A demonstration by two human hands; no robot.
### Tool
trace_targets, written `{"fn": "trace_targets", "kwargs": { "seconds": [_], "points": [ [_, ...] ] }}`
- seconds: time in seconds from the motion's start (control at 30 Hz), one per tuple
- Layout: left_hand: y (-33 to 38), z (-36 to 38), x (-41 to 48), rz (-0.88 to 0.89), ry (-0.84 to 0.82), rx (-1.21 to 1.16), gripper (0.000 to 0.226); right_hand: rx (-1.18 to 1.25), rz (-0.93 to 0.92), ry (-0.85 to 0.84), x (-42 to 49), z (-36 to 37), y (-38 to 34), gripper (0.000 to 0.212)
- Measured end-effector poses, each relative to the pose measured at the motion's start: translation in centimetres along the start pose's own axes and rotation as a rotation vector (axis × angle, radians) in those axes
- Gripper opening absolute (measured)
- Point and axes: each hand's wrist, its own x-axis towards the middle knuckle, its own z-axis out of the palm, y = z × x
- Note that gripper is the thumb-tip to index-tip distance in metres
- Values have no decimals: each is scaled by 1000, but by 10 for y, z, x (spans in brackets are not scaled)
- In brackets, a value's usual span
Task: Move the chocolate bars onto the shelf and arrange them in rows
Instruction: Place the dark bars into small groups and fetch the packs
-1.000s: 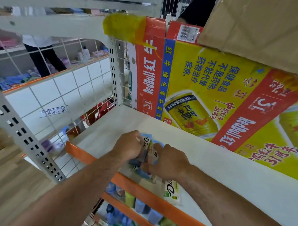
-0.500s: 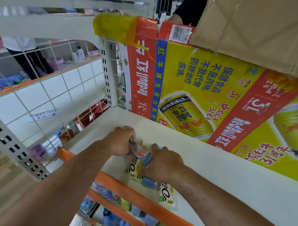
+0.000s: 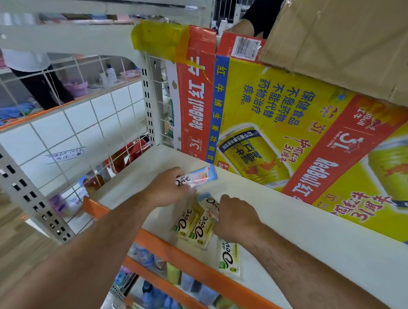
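My left hand [image 3: 167, 190] holds a light-blue and pink Dove chocolate bar [image 3: 198, 177] lifted just above the white shelf [image 3: 317, 247]. My right hand [image 3: 235, 219] grips another blue-edged Dove bar [image 3: 209, 204] that rests over two yellow Dove bars [image 3: 192, 226] lying side by side near the shelf's orange front edge [image 3: 202, 267]. A third yellow Dove bar [image 3: 230, 259] lies alone to the right, partly under my right wrist.
A large yellow and red Red Bull carton [image 3: 290, 137] leans along the back of the shelf, a brown cardboard box [image 3: 344, 34] above it. A wire grid panel [image 3: 70, 126] closes the left side. A person [image 3: 33, 74] stands behind it. Goods fill the lower shelf [image 3: 156, 283].
The bunch of bars held between both hands has been split: my left hand lifted one blue bar up and left, and yellow bars now lie flat on the shelf.
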Motion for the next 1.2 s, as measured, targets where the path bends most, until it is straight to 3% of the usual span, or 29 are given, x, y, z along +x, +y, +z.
{"fn": "trace_targets", "kwargs": {
  "seconds": [0.13,0.27,0.8,1.2],
  "points": [
    [24,2,-9,9,-46,-110,39,-108,-116,97,-17,1,17,29],
    [49,22,-18,75,-61,-102,50,-55,-82,158,-46,1,43,24],
    [198,184,-97,480,-258,-189,39,-3,214,184,-235,23,201,41],
    [323,336,-222,570,-252,-110,45,29,293,191,-418,45,351,44]
  ]
}}
